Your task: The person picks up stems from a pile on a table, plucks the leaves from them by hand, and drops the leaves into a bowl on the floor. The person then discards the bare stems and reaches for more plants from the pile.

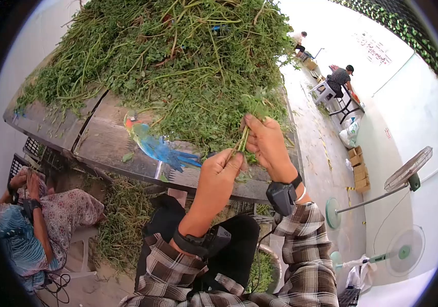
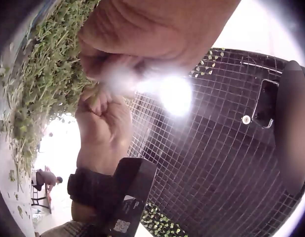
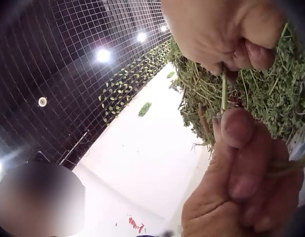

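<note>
Both hands work on a few green leafy stems point(image 1: 243, 139) over the near edge of the table. My left hand point(image 1: 220, 173) pinches the lower ends between thumb and forefinger. Just above and to the right, my right hand point(image 1: 266, 142) pinches the same stems higher up, with leaves point(image 1: 260, 104) sticking out beyond it. In the right wrist view, a pale green stem point(image 3: 224, 91) spans the short gap between the two hands. A large heap of leafy greens point(image 1: 178, 66) covers much of the table just past my hands.
A blue parrot figure point(image 1: 160, 146) lies on the bare front of the table point(image 1: 106, 133). At the left sits another person point(image 1: 50, 220). Cut stems point(image 1: 122, 225) are piled below the table. Fans point(image 1: 405, 250) and boxes point(image 1: 359, 171) stand at the right.
</note>
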Tool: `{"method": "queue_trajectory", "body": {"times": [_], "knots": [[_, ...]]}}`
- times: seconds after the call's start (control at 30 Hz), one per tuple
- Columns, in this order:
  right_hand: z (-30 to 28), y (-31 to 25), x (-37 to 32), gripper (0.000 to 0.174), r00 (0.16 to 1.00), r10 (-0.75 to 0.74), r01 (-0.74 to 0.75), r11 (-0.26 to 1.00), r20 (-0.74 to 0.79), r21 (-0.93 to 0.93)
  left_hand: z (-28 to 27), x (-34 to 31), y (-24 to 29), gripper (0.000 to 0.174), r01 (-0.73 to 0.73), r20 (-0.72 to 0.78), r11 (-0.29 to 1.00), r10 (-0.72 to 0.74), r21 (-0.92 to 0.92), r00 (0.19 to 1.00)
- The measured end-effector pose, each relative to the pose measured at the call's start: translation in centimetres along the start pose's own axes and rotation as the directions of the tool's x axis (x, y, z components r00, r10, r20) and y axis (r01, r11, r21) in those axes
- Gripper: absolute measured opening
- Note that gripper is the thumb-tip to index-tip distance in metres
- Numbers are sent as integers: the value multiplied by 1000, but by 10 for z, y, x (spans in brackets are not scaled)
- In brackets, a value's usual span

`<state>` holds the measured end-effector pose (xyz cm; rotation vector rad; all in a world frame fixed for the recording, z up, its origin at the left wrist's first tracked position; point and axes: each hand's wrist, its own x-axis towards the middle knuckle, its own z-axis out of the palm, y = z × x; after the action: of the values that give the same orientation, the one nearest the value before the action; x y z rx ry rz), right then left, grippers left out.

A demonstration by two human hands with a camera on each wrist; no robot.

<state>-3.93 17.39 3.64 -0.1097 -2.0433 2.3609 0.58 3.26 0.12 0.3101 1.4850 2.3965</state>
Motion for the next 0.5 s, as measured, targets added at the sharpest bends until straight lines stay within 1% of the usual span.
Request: {"method": "queue_trajectory", "body": {"times": [0.07, 0.1, 0.13, 0.17, 0.2, 0.23, 0.27, 0.3, 0.33, 0.37, 0.4, 0.43, 0.5], "knots": [[6, -4, 3, 20, 997, -2, 0, 999, -72, -38, 1, 2, -3, 25, -19, -6, 1000, 19, -17, 1000], [-6, -2, 11, 20, 997, -4, 2, 999, -74, -36, 1, 2, -5, 25, -37, -16, 999, 36, -34, 999], [-33, 4, 25, 19, 950, -293, 237, 901, -106, -363, 2, -3, -5, 25, -36, -14, 999, 35, -29, 999], [-60, 7, 37, 19, 831, -554, 398, 653, -48, -645, 1, -14, -6, 26, -90, 47, 995, 88, 35, 995], [-91, -1, 50, 15, 907, -296, 260, 953, -300, -156, -3, -18, -4, 28, -152, 107, 984, 141, 97, 984], [-93, -10, 49, 13, 881, -267, 265, 962, -390, -62, -9, -14, 0, 28, -166, 95, 981, 157, 99, 983], [-92, -11, 51, 13, 888, -267, 259, 963, -373, -73, -15, -9, 1, 27, -164, 19, 982, 163, 89, 986], [-85, -13, 42, 13, 914, -206, 196, 978, -349, -63, -18, -8, 0, 27, -144, -43, 986, 148, 79, 988], [-81, -11, 33, 12, 930, -147, 140, 989, -338, -46, -19, -7, 1, 27, -130, -29, 989, 132, 76, 991], [-78, -6, 31, 13, 932, -178, 149, 982, -316, -113, -21, -7, 6, 27, -94, -1, 993, 95, -77, 996], [-76, -4, 29, 13, 929, -173, 145, 984, -329, -107, -22, -8, 8, 27, -58, 23, 973, 64, -225, 998], [-72, -4, 29, 14, 944, -152, 124, 986, -292, -114, -22, -9, 5, 26, -41, 7, 977, 44, -211, 999], [-63, -7, 28, 17, 972, -109, 82, 988, -209, -134, -21, -8, 5, 26, -52, -12, 972, 51, -230, 999]]}}
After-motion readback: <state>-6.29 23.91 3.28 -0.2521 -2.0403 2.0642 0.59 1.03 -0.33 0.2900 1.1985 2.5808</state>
